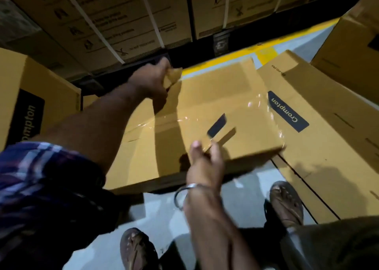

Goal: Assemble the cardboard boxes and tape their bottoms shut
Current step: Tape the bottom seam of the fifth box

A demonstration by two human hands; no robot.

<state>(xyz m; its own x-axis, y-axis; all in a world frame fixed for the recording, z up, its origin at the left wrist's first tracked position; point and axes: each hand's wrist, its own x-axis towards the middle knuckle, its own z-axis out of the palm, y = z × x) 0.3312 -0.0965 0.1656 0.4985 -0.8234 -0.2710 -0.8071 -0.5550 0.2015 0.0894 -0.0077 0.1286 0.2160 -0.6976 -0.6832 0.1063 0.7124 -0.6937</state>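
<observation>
Box (205,113): centre frame, on the floor, clear tape across its top.
Left hand (152,81): at 11 o'clock, grips the box's far corner flap.
Right hand (205,163): at 6 o'clock, pinches the near edge.
Risk: the flap may crease or tear; the tape may lift.

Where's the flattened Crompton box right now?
In the head view, the flattened Crompton box lies on the floor at right, partly under the right edge of the taped box.

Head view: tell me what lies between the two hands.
Between the left hand and the right hand lies the box, its top crossed by shiny clear tape; the head view shows it.
</observation>
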